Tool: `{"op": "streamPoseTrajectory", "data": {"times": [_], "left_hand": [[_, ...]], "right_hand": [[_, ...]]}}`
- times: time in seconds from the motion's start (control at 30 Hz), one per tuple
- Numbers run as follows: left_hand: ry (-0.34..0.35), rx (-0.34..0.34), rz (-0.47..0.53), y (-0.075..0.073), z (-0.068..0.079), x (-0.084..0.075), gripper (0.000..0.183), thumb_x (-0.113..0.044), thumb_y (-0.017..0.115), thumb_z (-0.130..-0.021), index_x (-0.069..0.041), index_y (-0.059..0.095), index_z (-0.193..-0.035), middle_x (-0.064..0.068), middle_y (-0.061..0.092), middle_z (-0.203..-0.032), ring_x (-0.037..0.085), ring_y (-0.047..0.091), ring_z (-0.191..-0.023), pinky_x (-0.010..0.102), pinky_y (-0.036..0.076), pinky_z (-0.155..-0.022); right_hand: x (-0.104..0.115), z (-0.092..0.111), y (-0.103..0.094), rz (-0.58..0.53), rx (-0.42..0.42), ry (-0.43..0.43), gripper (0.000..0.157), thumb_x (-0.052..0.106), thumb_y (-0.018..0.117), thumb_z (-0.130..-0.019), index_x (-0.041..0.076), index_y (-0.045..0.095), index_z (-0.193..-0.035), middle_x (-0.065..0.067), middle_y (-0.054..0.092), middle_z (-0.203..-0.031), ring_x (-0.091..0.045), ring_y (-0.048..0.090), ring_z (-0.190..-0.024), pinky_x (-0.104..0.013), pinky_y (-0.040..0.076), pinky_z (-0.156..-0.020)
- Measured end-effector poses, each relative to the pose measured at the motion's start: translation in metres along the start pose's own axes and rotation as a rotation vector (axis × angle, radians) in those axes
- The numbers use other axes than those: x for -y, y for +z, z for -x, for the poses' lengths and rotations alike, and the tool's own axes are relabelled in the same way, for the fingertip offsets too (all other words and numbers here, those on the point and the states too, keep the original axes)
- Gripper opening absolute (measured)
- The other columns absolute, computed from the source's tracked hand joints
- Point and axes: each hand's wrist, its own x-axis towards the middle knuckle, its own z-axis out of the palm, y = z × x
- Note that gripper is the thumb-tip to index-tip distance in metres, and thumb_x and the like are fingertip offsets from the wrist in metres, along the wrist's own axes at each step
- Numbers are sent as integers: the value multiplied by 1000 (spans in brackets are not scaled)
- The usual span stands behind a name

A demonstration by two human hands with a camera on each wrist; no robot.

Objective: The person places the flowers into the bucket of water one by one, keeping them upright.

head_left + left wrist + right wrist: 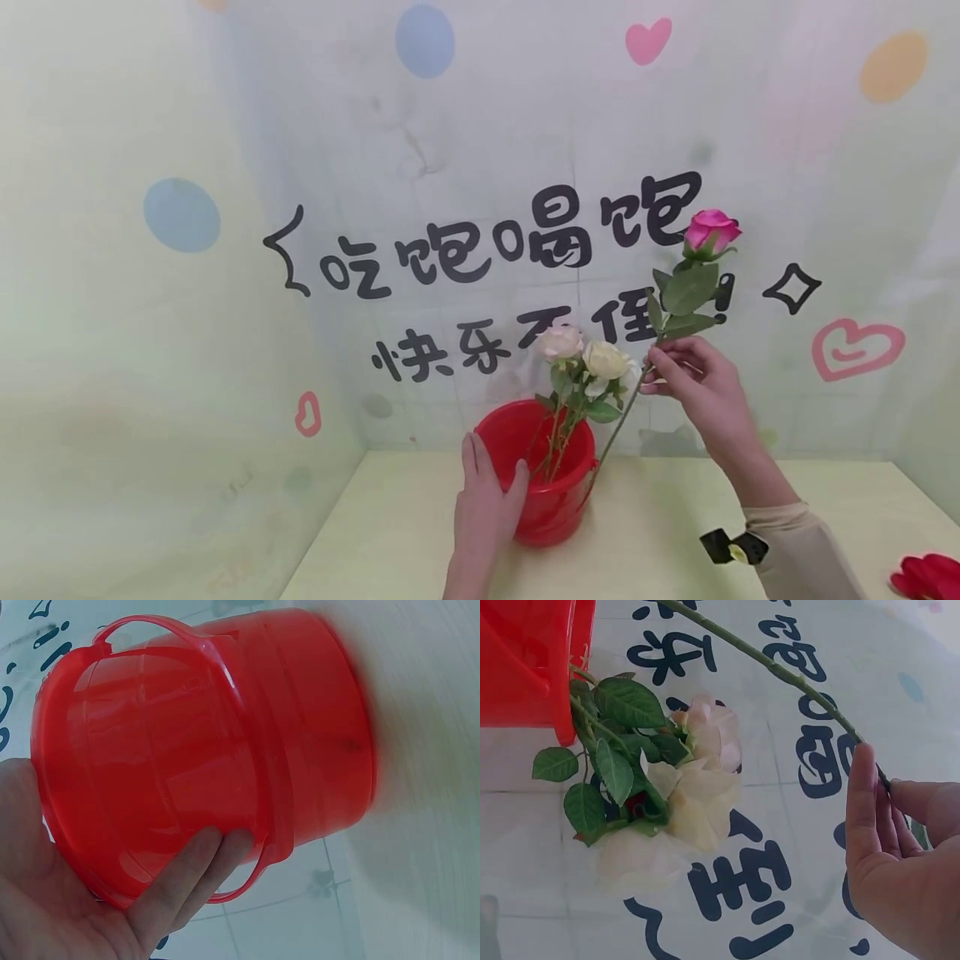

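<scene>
A red bucket (551, 512) stands on the table, with white and pale pink roses (607, 360) leaning inside it. My left hand (483, 504) holds the bucket at its near left side, fingers along the outer wall and thumb by the rim, as the left wrist view shows. My right hand (701, 392) pinches the green stem (802, 682) of a magenta rose (711, 232) between thumb and fingers, bloom upward. The stem's lower end slants down past the right side of the bucket, outside its rim in the head view.
A red flower (930, 575) lies at the table's near right corner. Behind the pale table (405, 517) rises a light backdrop (465, 125) with black lettering and coloured shapes. Two black-and-white markings or clips sit by the right sleeve (795, 550).
</scene>
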Motion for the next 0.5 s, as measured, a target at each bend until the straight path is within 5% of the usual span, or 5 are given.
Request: {"op": "streamPoseTrajectory", "data": {"times": [0.23,0.5], "left_hand": [[-7,2,6,2,-1,1,108,-43,82,-88,-3,21,-167,18,30,-168,24,70,-78,48,65,-78],[-6,0,6,1,-1,-1,107,-41,82,-87,-1,22,-167,19,31,-167,29,72,-84,50,65,-79]], "right_hand": [[-14,-9,26,3,-65,-47,29,6,66,-104,-14,54,-121,-7,67,-100,-13,72,-80,-30,64,-75],[-17,-18,34,-67,-143,-81,20,4,67,-103,-9,58,-115,-10,66,-97,-14,70,-76,-29,64,-71]]}}
